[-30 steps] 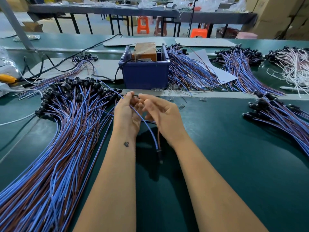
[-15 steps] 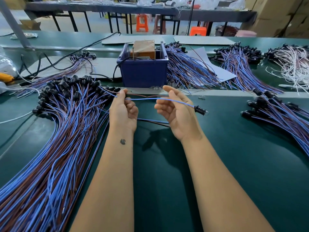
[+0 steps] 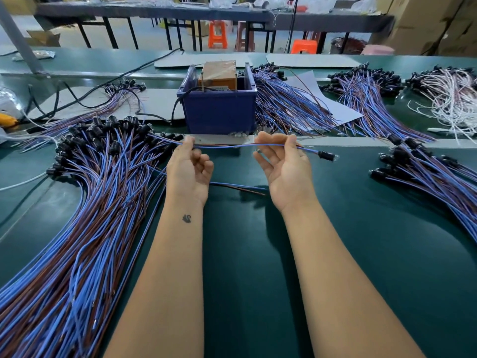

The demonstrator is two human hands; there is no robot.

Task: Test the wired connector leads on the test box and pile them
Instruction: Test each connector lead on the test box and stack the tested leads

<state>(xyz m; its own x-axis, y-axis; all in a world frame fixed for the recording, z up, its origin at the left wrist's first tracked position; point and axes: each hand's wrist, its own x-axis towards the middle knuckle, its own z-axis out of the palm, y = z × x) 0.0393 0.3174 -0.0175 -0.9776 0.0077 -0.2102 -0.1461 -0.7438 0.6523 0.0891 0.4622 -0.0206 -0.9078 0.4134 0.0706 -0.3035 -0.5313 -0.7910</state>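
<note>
A single blue-and-brown lead (image 3: 227, 146) stretches level between my two hands, just in front of the test box. My left hand (image 3: 189, 171) pinches its bare-wire end with curled fingers. My right hand (image 3: 285, 167) pinches the wire between thumb and forefinger, the other fingers loosely curled. The lead's black connector (image 3: 325, 155) sticks out to the right of that hand. The test box (image 3: 219, 73), a brown block with upright metal pins, sits inside a dark blue bin (image 3: 218, 112). A big heap of leads (image 3: 85, 202) fans out on the left. A smaller pile (image 3: 426, 171) lies on the right.
The green bench (image 3: 245, 254) runs under my forearms. Further lead bundles (image 3: 289, 104) lie behind the bin, with white wires (image 3: 449, 99) at far right. Black cables (image 3: 77, 96) trail at back left. Orange stools and tables stand beyond.
My hands have drawn apart, pulling the lead out straight. The connector, which hung below my hands, has swung out to the right.
</note>
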